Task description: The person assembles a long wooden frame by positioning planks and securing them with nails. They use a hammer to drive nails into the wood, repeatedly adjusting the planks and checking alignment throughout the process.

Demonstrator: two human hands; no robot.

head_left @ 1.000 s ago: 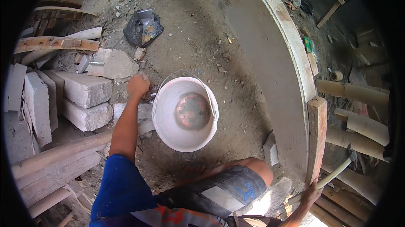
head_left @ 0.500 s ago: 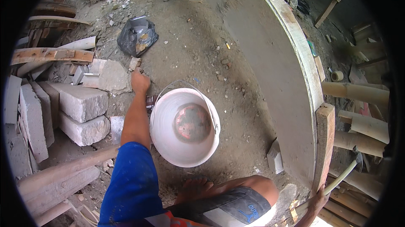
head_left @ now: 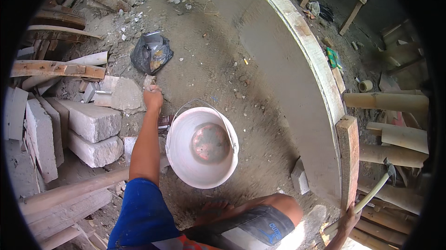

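My left hand (head_left: 153, 97) reaches down to the ground left of the bucket, fingers closed on a small tan, rough-edged chunk (head_left: 149, 81), wood or stone. A black plastic bag (head_left: 151, 53) lies just beyond it, with a flat grey piece in its mouth. The white bucket (head_left: 174, 162) stands upright before me; its wire handle leans toward the far side, and grey-pink residue marks its bottom. At the lower right my right hand (head_left: 346, 227) is wrapped round the pale handle of a hammer (head_left: 377, 188), whose dark metal head points away to the right, beside a wooden post (head_left: 349, 162).
A grey plastered low wall (head_left: 292, 73) with a timber edge curves along the right. Pale blocks (head_left: 95, 119) and planks (head_left: 58, 66) crowd the left. Bamboo poles (head_left: 385, 102) lie beyond the wall. A small block (head_left: 300, 175) rests at the wall's foot.
The whole view has shifted, so the bag, chunk and bucket appear lower. My left hand stays at the chunk, and my right hand keeps the hammer.
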